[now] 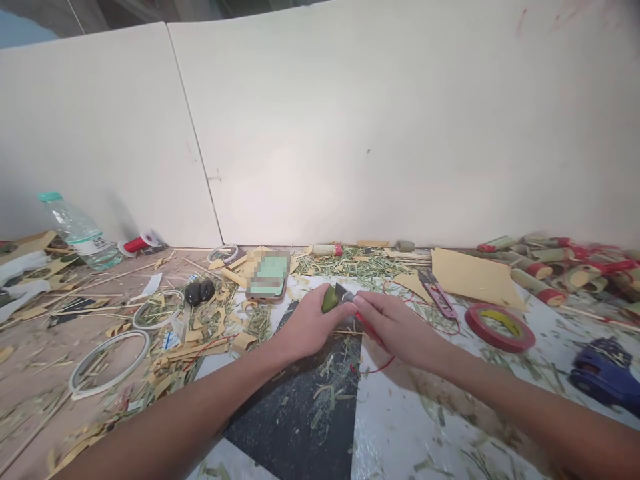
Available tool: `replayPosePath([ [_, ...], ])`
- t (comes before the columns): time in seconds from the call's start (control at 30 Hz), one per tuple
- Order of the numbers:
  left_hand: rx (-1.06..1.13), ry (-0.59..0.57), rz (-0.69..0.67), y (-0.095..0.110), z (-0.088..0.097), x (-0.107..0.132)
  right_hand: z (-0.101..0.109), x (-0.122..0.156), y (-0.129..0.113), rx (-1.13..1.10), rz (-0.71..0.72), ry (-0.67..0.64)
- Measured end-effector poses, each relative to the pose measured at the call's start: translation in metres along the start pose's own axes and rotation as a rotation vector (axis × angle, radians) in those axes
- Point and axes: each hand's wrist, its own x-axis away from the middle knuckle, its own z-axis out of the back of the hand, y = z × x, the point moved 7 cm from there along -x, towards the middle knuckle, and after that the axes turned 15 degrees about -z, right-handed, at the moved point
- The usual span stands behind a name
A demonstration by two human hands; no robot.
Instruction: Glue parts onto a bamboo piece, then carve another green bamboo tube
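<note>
My left hand [306,325] is closed around a short green piece of bamboo [329,299], whose end shows above the fingers. From the other side, my right hand [393,325] grips a red-handled knife [367,327]; its dark blade [341,291] lies against the bamboo. The two hands meet above a black sheet [295,420] strewn with green shavings and pale dust. A thin red cord [376,369] loops beneath the right hand. My fingers hide most of the knife handle and the lower part of the bamboo.
A phone [270,275] stands beyond my left hand. To the right are pink-handled scissors [442,297], red tape [500,327], a blue tool [605,373] and piled bamboo pieces [540,270]. At left are a bottle [83,233], red thread [135,245] and white rings [77,380]. A white panel [375,133] closes the back.
</note>
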Motion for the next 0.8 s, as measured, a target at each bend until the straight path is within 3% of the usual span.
replayPosePath([
  [0.1, 0.033, 0.005, -0.006, -0.001, 0.0, 0.0, 0.008, -0.004, 0.005, -0.131, -0.061, 0.018],
  [0.17, 0.06, -0.018, -0.002, -0.002, -0.001, 0.0, 0.009, -0.005, 0.004, -0.139, -0.05, -0.067],
  [0.27, 0.054, -0.083, -0.001, -0.001, -0.004, 0.002, 0.004, 0.0, -0.005, 0.04, 0.029, -0.226],
  [0.33, 0.007, -0.126, -0.026, 0.002, -0.004, 0.003, 0.002, 0.004, -0.008, 0.147, 0.058, -0.258],
  [0.47, -0.127, -0.126, -0.053, 0.006, -0.004, 0.003, -0.001, 0.006, -0.008, 0.187, 0.061, -0.248],
  [0.67, -0.18, 0.002, -0.028, 0.004, 0.003, 0.002, 0.012, 0.0, -0.003, -0.013, -0.033, -0.035],
  [0.8, -0.132, -0.079, -0.009, 0.004, -0.001, 0.004, 0.005, 0.003, -0.007, 0.096, -0.003, -0.193],
])
